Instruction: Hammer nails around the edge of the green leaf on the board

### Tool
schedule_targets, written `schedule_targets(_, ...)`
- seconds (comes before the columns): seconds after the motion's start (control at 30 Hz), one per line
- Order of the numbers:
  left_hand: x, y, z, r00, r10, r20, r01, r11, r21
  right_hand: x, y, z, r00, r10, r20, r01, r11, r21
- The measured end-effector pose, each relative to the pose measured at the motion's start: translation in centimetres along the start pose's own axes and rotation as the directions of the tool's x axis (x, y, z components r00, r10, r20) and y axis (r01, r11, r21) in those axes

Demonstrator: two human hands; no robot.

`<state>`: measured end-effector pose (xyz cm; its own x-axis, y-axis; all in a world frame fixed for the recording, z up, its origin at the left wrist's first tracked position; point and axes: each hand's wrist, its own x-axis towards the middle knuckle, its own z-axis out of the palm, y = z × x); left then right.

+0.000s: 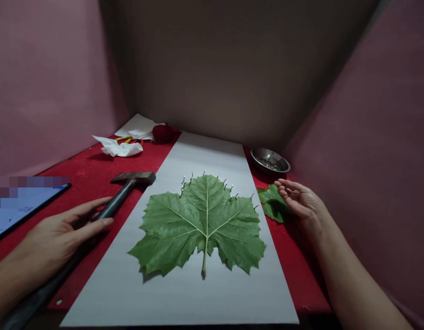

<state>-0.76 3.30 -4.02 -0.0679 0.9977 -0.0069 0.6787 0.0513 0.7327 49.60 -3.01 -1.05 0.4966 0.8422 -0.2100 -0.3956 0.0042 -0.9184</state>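
My left hand [65, 236] is wrapped round the black handle of a hammer [134, 178], whose rusty head rests at the left edge of a white board [177, 302]. A large green leaf [177, 220] lies on the board, its stem toward me. Several nails [225, 182] stand along its top and upper right edge. My right hand [299, 199] is palm up over the red cloth right of the board, fingers loosely curled and apart, with nothing visible in it. Beneath and beside its fingers is a smaller green leaf [273, 206].
A metal bowl [270, 160] of nails sits at the back right. Crumpled white tissue [120, 147], yellow-handled tools and a dark red object [162, 133] lie at the back left. A tablet [26, 206] is at the left edge. Pinkish walls rise on both sides of the red cloth [77, 167].
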Motion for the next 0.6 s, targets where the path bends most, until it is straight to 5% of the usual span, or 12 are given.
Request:
schedule_targets(0.27,-0.6,1.4,-0.2,0.991,-0.085,0.101,0.089,0.995,-0.043,-0.1,1.3,0.4,0.982,-0.182,0.048,0.186,0.979,-0.080)
schedule_targets(0.6,-0.1,-0.1,-0.1,0.989,-0.113,0.092,0.116,0.993,-0.030,-1.5,2.1,1.5,0.946,-0.273,0.173,0.319,0.870,-0.375)
